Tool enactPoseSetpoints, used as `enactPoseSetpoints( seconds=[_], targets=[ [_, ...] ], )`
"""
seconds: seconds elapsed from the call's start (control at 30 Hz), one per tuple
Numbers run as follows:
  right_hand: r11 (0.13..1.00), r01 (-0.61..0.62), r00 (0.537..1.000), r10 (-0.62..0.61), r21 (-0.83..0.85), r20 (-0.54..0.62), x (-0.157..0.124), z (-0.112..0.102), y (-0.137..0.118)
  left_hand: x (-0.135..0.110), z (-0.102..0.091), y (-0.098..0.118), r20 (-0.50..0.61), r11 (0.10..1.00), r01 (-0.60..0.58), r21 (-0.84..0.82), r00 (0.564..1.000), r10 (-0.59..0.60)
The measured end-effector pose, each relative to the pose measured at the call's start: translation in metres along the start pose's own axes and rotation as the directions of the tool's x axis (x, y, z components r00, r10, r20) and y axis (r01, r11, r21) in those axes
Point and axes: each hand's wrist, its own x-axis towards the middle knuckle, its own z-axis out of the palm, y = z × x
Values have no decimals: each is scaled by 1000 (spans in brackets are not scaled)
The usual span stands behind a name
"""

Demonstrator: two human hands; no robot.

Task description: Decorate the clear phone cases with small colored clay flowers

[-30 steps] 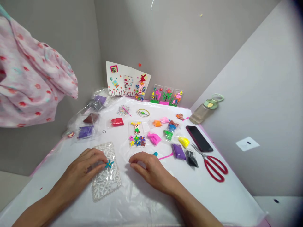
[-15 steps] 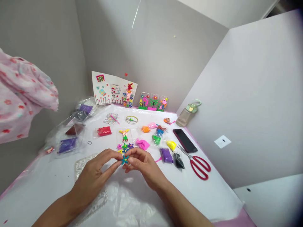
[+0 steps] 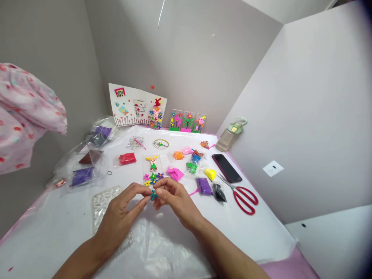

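Observation:
Between my two hands is a small teal clay flower point(image 3: 153, 195) with a yellow centre. My left hand point(image 3: 123, 211) pinches it from the left between thumb and index finger. From the right, the thumb and fingers of my right hand point(image 3: 174, 197) press on its petals, partly covering them. Just beyond my fingertips lie several small clay flowers point(image 3: 152, 176) in pink, green, purple, yellow and blue. They are on a clear case that also bears a clay rabbit point(image 3: 152, 162) with yellow ears and green clothes. A clear textured sheet point(image 3: 101, 201) lies partly under my left forearm.
Bags of red point(image 3: 127, 158), pink point(image 3: 174, 173), yellow point(image 3: 209, 174) and purple clay point(image 3: 204, 186) surround the hands. Red-handled scissors point(image 3: 245, 199), a phone point(image 3: 226, 168) and a bottle point(image 3: 229, 136) are at right. Decorated cases point(image 3: 188, 121) lean on the back wall.
My right fingers have shifted over the teal flower, which now shows less of its petals. The view has tilted slightly, so the table things appear a little higher.

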Motion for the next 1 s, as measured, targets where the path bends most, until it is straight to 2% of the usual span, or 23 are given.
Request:
enactPoseSetpoints(
  seconds=[0.23,0.47,0.63,0.73,0.9,1.0],
  targets=[
    [997,0,1000,0,78,2,0,0,0,-5,0,-8,-33,996,86,6,996,-85],
    [998,58,998,-57,35,-22,-1,2,-1,-6,2,-7,-10,984,165,-66,986,-166],
    [994,83,995,-87,-68,-58,-1,2,4,-7,3,-6,-6,981,178,-72,984,-179],
    [995,88,995,-90,-50,-36,-1,2,3,-8,3,-7,20,978,199,-69,980,-198],
    [995,87,996,-88,-45,-30,-1,3,1,-6,2,-5,-5,958,262,-119,964,-264],
    [990,119,992,-121,-82,-24,-3,4,1,-4,1,-3,47,942,293,-166,956,-290]
  ],
)
